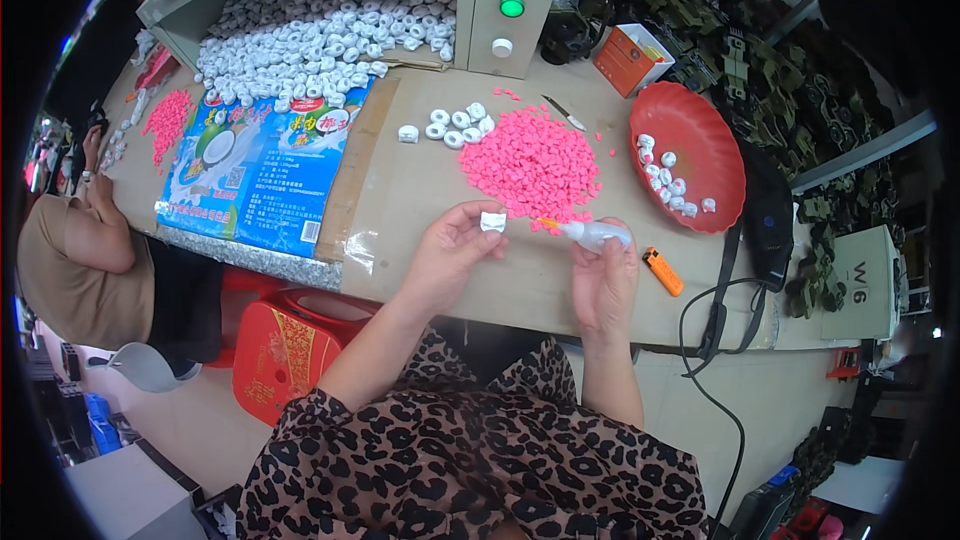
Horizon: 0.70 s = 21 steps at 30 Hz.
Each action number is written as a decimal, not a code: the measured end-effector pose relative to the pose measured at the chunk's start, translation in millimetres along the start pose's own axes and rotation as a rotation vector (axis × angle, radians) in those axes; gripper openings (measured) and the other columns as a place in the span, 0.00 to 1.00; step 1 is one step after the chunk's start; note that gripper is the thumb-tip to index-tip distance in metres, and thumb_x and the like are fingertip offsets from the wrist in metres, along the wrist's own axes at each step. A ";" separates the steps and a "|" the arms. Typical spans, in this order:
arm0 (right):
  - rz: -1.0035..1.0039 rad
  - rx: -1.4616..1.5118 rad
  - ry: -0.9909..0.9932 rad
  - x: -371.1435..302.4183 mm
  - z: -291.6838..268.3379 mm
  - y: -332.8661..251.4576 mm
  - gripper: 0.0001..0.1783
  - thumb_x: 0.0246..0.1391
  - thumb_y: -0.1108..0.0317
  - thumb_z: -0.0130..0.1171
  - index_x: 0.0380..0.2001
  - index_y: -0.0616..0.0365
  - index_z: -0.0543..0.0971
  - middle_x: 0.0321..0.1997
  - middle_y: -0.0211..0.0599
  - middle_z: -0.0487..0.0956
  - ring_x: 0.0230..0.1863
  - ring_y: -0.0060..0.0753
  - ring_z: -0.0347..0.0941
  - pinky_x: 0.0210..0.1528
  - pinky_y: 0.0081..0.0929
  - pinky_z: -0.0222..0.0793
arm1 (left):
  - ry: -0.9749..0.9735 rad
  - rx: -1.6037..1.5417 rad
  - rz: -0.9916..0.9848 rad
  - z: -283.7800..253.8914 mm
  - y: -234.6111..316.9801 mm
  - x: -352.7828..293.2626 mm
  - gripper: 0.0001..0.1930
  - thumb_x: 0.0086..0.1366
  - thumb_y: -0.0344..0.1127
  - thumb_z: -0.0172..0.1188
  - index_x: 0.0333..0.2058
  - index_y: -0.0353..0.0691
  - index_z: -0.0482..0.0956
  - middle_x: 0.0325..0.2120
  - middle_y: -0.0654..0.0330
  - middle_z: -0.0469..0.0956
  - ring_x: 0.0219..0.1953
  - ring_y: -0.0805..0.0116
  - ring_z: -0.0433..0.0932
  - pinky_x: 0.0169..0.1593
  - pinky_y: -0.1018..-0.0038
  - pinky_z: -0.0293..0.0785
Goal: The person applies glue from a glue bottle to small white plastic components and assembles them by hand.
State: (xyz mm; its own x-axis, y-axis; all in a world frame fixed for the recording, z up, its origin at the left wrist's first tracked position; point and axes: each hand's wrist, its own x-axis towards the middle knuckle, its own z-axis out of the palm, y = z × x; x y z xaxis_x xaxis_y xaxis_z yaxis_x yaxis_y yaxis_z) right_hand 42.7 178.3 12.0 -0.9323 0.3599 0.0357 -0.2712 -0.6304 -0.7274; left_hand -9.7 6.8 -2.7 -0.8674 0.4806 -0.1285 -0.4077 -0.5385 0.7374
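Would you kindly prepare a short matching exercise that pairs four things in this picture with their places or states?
Column one
1. White block
2. Squeeze bottle
3. Lighter
4. Red bowl

Column two
A. Lying near the table's front edge
B. In the left hand
C. Containing several small white pieces
D. In the right hand

Pairs: 1-B; 2-D; 3-A; 4-C

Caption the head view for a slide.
Left hand holding a small white piece, right hand a translucent bottle, near a heap of pink pieces.

One bottle (593,236), one lighter (662,272)
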 end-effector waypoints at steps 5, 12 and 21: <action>-0.019 -0.031 -0.047 -0.5 7.3 8.0 0.10 0.49 0.68 0.51 0.34 0.58 0.64 0.32 0.36 0.68 0.26 0.24 0.63 0.27 0.21 0.59 | -0.051 0.242 0.150 0.1 -16.0 -3.9 0.14 0.55 0.23 0.51 0.41 0.33 0.64 0.33 0.60 0.70 0.34 0.76 0.70 0.38 0.80 0.68; -0.199 -0.344 -0.099 -9.4 -2.3 21.0 0.14 0.49 0.66 0.51 0.35 0.61 0.62 0.33 0.37 0.65 0.26 0.20 0.63 0.28 0.16 0.60 | -0.043 0.263 0.158 2.5 -14.6 -2.9 0.13 0.55 0.20 0.48 0.41 0.32 0.64 0.33 0.60 0.70 0.36 0.76 0.70 0.40 0.81 0.68; -0.331 -0.570 -0.164 -10.8 -3.7 23.5 0.15 0.49 0.63 0.51 0.34 0.61 0.62 0.32 0.35 0.63 0.26 0.21 0.61 0.27 0.15 0.59 | -0.033 0.259 0.135 2.3 -14.5 -3.4 0.13 0.55 0.21 0.48 0.41 0.33 0.64 0.33 0.60 0.69 0.36 0.76 0.70 0.40 0.81 0.68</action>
State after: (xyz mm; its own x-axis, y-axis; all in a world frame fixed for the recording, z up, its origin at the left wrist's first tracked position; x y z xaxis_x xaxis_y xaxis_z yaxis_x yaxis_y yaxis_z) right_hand 47.3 162.2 -8.0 -0.8582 0.3344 0.3893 -0.4218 -0.0275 -0.9063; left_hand -0.2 14.6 -11.4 -0.8974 0.4412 0.0002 -0.1996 -0.4065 0.8916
